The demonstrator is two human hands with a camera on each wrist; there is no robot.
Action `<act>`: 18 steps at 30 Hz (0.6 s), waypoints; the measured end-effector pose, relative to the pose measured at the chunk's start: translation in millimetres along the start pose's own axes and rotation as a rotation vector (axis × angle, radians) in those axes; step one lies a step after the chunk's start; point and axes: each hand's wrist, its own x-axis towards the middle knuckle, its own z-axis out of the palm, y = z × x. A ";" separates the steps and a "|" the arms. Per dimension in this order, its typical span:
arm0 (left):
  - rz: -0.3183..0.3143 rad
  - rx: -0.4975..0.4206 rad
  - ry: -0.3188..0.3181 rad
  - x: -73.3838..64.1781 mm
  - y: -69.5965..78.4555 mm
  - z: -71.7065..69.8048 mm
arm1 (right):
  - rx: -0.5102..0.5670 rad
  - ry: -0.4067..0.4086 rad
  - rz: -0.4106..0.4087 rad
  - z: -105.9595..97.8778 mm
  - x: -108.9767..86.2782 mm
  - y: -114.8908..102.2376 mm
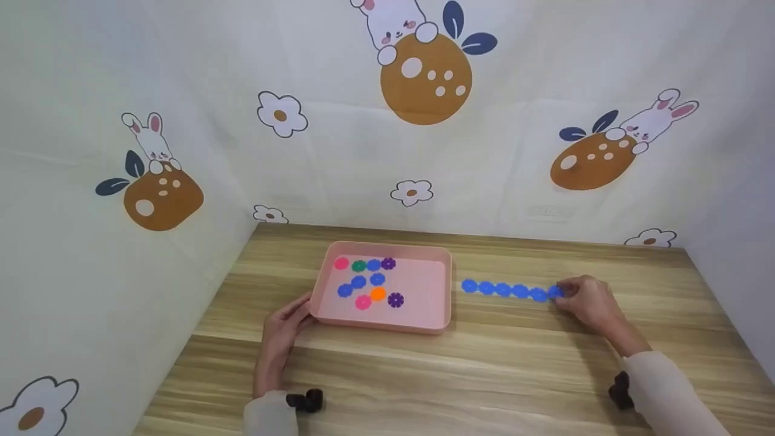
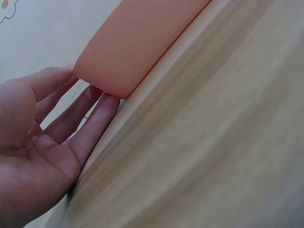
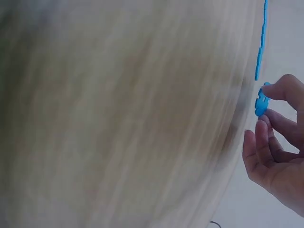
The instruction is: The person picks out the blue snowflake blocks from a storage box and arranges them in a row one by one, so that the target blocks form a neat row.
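Note:
Between thumb and fingertips, my right hand [image 1: 590, 301] pinches a blue flower-shaped plastic disc [image 3: 261, 100] at the right end of a row of matching blue discs [image 1: 504, 289]. In the right wrist view the held disc is tilted, and a small gap parts it from the row [image 3: 261, 45]. My left hand [image 1: 281, 330] is at the near left corner of a pink tray [image 1: 424, 327]. Its extended fingers [image 2: 107, 111] touch the outside of the tray wall [image 2: 133, 52], and none reach inside.
Inside the tray lie loose discs: blue ones [image 1: 358, 282], two pink, two purple [image 1: 395, 300], a green [image 1: 359, 266] and an orange [image 1: 378, 293]. The wood-grain table [image 1: 424, 381] meets a patterned cloth wall [image 1: 339, 163] behind and at the sides.

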 end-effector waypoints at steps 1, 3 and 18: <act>-0.006 0.008 0.001 -0.4 0.1 0.1 | -0.002 -0.024 0.006 0.2 -0.5 1.3; -0.013 0.019 0.000 -1.2 0.4 0.6 | -0.002 -0.062 0.014 -0.3 -0.6 3.6; 0.014 -0.006 -0.011 -3.3 1.1 0.5 | -0.014 -0.041 -0.041 -5.1 -2.5 11.0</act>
